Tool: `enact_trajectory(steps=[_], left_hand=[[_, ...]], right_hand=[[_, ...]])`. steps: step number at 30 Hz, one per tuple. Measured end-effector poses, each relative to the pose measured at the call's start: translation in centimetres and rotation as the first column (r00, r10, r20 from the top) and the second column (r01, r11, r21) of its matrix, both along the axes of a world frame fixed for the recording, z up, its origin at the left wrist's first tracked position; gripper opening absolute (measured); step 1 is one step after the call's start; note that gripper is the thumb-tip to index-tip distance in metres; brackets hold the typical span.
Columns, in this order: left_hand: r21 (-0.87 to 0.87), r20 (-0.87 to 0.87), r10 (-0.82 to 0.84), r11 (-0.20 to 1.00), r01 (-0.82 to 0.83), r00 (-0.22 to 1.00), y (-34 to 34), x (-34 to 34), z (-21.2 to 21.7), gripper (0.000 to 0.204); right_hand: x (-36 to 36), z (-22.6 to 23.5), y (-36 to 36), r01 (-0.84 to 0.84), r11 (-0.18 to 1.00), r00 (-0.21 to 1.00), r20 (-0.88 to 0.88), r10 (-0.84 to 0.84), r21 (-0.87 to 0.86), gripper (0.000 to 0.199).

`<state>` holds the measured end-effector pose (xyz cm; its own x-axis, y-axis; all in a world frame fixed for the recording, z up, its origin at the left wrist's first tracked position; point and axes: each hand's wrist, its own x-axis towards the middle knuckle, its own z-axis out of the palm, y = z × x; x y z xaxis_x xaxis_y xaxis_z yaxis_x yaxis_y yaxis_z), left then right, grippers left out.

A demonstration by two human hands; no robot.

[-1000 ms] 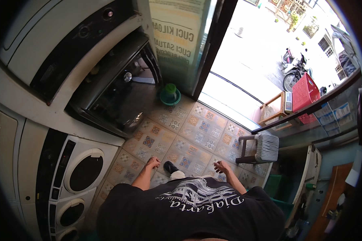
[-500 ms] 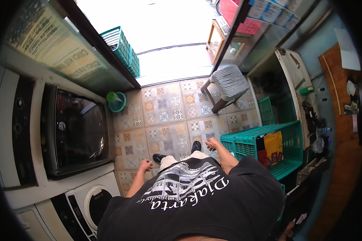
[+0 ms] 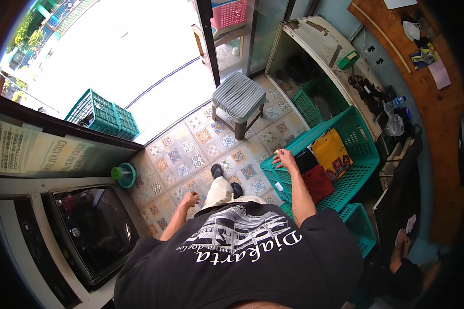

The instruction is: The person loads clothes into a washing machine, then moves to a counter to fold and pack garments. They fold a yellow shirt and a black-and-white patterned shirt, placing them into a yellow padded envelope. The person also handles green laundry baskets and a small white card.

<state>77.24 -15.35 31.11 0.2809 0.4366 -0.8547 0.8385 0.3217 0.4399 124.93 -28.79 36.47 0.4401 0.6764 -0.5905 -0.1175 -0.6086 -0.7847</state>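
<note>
Holding nothing visible in half-open right hand (image 3: 284,159), near green basket (image 3: 364,164) penning clothes (image 3: 330,154) together; loosely curling left hand (image 3: 190,199), perhaps empty.

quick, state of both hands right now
Left hand: curled, nothing visible inside; fully closed or not cannot be told.
Right hand: partly open, at the green basket; contact unclear.

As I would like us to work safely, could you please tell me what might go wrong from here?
In this view the right hand overlaps the side of the teal basket of clothes, so it might catch the rim; contact is hard to judge.

The grey-topped stool stands on the tiled floor ahead of the shoes, so a foot could bump its legs.
</note>
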Motion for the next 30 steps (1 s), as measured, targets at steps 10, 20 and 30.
enact_trajectory(steps=[10,20,30], left_hand=[[0.114,-0.094,-0.267,0.954,0.277,0.959,11.6,9.3,-4.1,0.026],[0.491,-0.094,-0.531,0.711,0.503,0.842,17.8,18.5,-9.0,0.019],[0.535,0.127,-0.004,0.842,-0.065,0.992,23.3,21.1,-4.2,0.024]], right_hand=[[1.4,-2.1,2.5,-0.128,0.945,0.976,-0.206,0.067,-0.3,0.038],[10.4,-1.3,8.6,-0.156,0.946,0.985,-0.117,0.127,-0.285,0.038],[17.3,-4.7,10.2,-0.38,0.777,0.911,-0.056,0.41,-0.503,0.033]])
